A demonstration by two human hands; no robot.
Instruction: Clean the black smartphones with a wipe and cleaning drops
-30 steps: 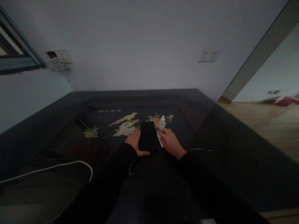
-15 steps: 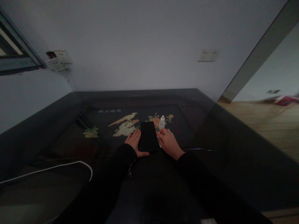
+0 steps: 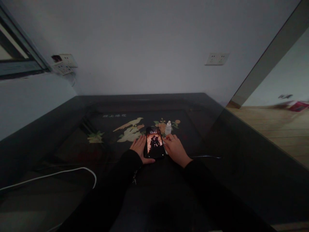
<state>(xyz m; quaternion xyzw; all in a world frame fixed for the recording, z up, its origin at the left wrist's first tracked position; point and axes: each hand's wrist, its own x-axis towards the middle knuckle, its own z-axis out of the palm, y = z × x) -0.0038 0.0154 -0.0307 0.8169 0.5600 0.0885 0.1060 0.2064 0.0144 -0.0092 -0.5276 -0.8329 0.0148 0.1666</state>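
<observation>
A smartphone (image 3: pixel 154 145) lies face up on the dark table, its screen lit with the time 13:45 and a picture of dark figures on an orange-red background. My left hand (image 3: pixel 140 149) rests along the phone's left side, fingers stretched out flat and thumb along the bottom edge. At the right edge is my right hand (image 3: pixel 175 149), its fingers bent and drawn together against the phone's side. A bit of something white shows beneath these fingers, too covered to name. Just beyond them stands a small white dropper bottle (image 3: pixel 168 128), upright.
The glossy black tabletop (image 3: pixel 207 183) carries a bird-and-flower print (image 3: pixel 130 132). A white cable (image 3: pixel 60 172) curves across the left; a thin cord (image 3: pixel 206 156) lies to the right. Wall sockets (image 3: pixel 216 59) sit above the table, which meets the wall at the back.
The phone's screen, dark before, is now lit with a lock screen. Both hands stay in nearly the same place; the whole view has shifted slightly.
</observation>
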